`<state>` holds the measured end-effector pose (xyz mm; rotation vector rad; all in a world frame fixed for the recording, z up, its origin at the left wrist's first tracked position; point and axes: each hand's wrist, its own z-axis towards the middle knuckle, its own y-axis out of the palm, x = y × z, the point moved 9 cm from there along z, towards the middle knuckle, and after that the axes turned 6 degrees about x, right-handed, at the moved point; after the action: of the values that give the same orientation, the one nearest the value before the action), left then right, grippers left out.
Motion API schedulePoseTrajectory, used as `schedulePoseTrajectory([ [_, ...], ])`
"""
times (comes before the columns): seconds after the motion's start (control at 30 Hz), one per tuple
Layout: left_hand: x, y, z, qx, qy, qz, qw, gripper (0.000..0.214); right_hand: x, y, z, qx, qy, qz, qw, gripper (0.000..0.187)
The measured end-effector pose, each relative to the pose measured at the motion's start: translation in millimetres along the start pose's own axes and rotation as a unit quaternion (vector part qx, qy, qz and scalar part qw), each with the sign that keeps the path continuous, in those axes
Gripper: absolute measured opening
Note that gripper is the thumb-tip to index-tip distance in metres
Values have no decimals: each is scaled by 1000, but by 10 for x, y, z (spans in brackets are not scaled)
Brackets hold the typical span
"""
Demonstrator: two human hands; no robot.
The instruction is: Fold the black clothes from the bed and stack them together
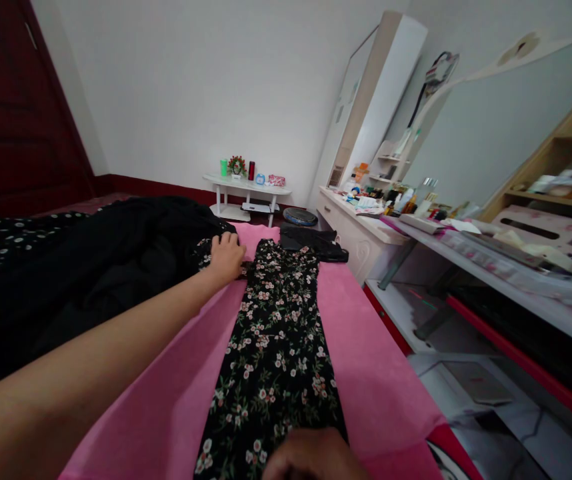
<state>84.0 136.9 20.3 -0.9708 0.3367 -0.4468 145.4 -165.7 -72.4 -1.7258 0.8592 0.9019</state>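
A black dress with a small floral print (281, 333) lies lengthwise over a pink cloth (361, 333). My left hand (227, 257) rests on its dark floral sleeve at the left, palm down, with fingers spread and slightly bent. At the bottom edge of the view, my right hand (316, 457) is over the lower part of the dress. Its fingers look curled, but the frame cuts them off and they are blurred, so what they hold is hidden. Left of the dress is a heap of black clothing (131, 267), and a folded black garment (311, 243) lies beyond it at the right.
A cluttered dressing table (466, 240) with a large mirror stands at the right. Behind it rises a tall white cabinet-like unit (386, 87). A small white table (251, 187) with a plant, cups and boxes is by the far wall. A dark red door (11, 107) is at the left.
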Motion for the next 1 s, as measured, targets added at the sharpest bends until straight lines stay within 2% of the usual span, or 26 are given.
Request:
schedulePoseTrajectory([
  [0.13,593,155,-176,-24,43,-130,990,26,-106,-726,207,198,-31,0,980,14],
  [0.2,842,270,-227,-40,41,-183,981,26,17,-1060,402,262,-28,34,964,17],
  [0.27,981,394,-245,-43,15,-221,974,31,220,-1353,632,302,-21,63,951,25],
  [0.33,1001,517,-238,-34,-34,-246,968,36,432,-1630,853,336,-18,75,939,31],
  [0.43,891,662,-215,-6,-119,-263,957,35,627,-2009,1160,364,-36,64,928,36],
  [0.5,810,727,-203,7,-157,-268,951,36,630,-2263,1346,386,-62,26,920,35],
  [0.6,788,801,-187,-5,-157,-272,949,34,468,-2622,1604,437,-92,-111,888,27],
  [0.7,825,843,-192,-25,-136,-266,954,27,271,-2861,1907,465,-77,-231,851,25],
  [0.83,811,836,-212,-16,-144,-273,951,25,81,-2982,2296,467,-50,-290,834,36],
  [0.93,800,827,-211,-9,-147,-297,944,23,57,-3001,2531,453,-3,-353,819,48],
  [1.0,790,839,-205,-9,-150,-320,935,20,108,-3040,2659,447,20,-348,824,40],
])
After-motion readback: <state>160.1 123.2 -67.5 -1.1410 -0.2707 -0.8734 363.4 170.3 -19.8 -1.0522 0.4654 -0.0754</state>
